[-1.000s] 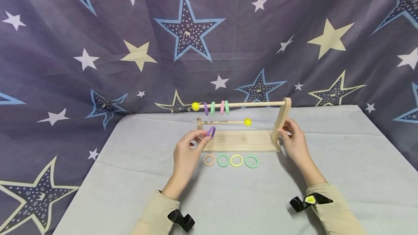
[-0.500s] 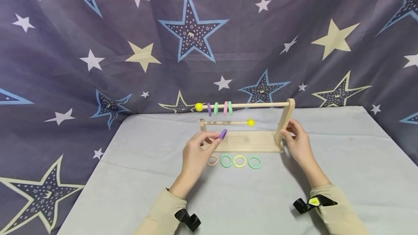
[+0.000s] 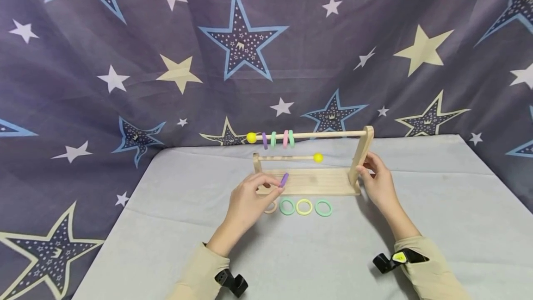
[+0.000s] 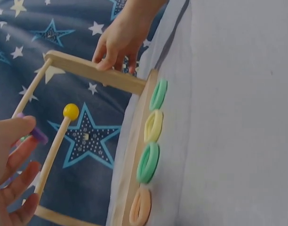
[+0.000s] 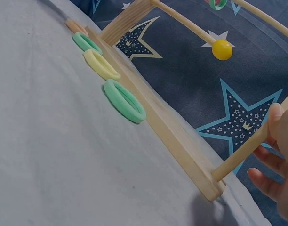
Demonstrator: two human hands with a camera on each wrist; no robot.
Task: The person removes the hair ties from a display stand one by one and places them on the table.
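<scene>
The left hand [image 3: 250,200] pinches a small purple ring [image 3: 284,180] between thumb and fingers, just before the base of a pale wooden stand [image 3: 316,182] with two yellow-tipped rods. The right hand [image 3: 378,182] grips the stand's taller post, thumb on the near side. Beside the left hand and reaching toward the right, four peach, green and yellow rings [image 3: 297,207] lie in a row. Light grey cloth [image 3: 316,253] spreads beneath both hands; a dark star-patterned curtain [image 3: 300,73] hangs beyond them.

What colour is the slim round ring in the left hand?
Purple: the slim purple ring shows best in the head view.
</scene>
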